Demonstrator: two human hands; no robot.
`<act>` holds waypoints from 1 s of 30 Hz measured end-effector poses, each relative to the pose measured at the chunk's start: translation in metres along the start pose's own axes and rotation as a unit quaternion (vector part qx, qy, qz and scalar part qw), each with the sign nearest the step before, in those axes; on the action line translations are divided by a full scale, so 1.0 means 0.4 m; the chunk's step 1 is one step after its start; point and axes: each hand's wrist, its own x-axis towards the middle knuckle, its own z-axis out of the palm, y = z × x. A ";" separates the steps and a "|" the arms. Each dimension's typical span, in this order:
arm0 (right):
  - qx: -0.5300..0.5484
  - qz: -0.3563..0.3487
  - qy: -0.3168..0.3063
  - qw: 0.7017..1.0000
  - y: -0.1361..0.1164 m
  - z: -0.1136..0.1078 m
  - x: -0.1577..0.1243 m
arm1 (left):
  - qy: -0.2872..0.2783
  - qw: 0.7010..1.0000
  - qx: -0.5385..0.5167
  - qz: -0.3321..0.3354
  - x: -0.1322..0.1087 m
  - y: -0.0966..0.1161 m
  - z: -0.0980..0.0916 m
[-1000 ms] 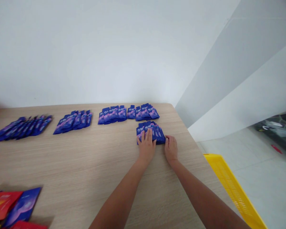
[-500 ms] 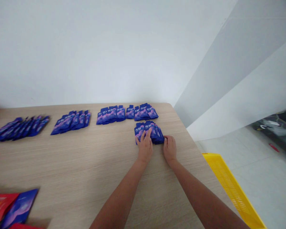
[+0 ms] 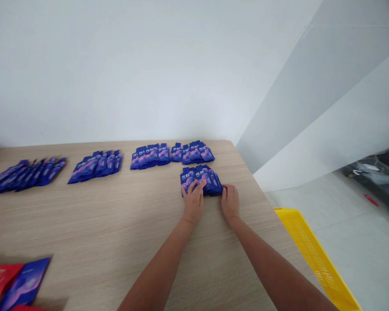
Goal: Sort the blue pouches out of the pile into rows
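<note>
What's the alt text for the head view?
Both hands rest on a fanned batch of blue sachets on a wooden table: left hand on top, right hand at its right edge. Four more rows of blue sachets line the far edge; a yellow crate sits right.

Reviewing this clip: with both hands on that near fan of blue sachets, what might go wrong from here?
1. The left hand lies flat on the fanned blue sachets with no grip; a push may smear the overlap.
2. The right hand touches only the fan's right end, so pieces there may slide out.
3. The back row lies close behind; a forward shove may disturb it.
</note>
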 end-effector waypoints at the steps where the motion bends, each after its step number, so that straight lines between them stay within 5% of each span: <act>1: 0.000 0.000 0.000 1.000 0.001 0.000 0.000 | -0.001 1.000 -0.002 0.005 -0.003 -0.004 -0.001; 7: -0.001 0.002 0.001 1.000 0.004 0.001 0.000 | 0.050 0.998 -0.009 0.024 -0.006 -0.022 0.002; 12: -0.004 0.002 -0.002 1.000 0.005 0.001 0.001 | 0.121 0.992 -0.013 -0.027 0.015 -0.067 0.008; 19: -0.002 -0.002 0.000 1.000 0.004 0.002 -0.001 | 0.066 0.994 0.046 -0.079 0.050 -0.134 -0.002; 30: -0.004 -0.003 -0.003 1.000 0.007 0.001 0.000 | 0.088 0.992 0.050 -0.070 0.040 -0.142 -0.010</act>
